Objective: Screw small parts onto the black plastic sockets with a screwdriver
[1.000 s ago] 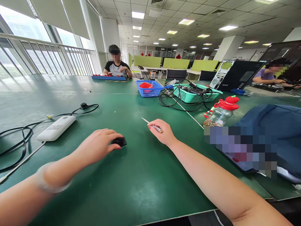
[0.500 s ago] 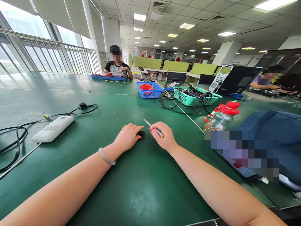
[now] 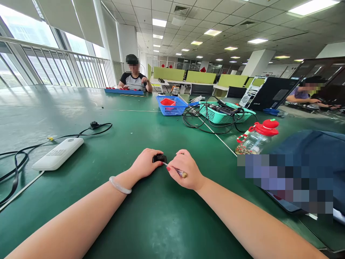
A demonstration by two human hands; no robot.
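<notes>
My left hand [image 3: 147, 164] rests on the green matte surface [image 3: 161, 216] and its fingers close around a small black plastic part [image 3: 159, 158], which sits on the surface between my two hands. My right hand [image 3: 185, 169] is closed around a thin screwdriver with a clear handle and a brass end [image 3: 176, 170]; its metal tip touches the black part. On my left wrist is a pale jade bangle [image 3: 120, 185]. To the left lies a white rectangular power bank [image 3: 58, 153] with a black cable [image 3: 18, 158]. To the right stands a clear bottle with a red lid [image 3: 257, 136].
</notes>
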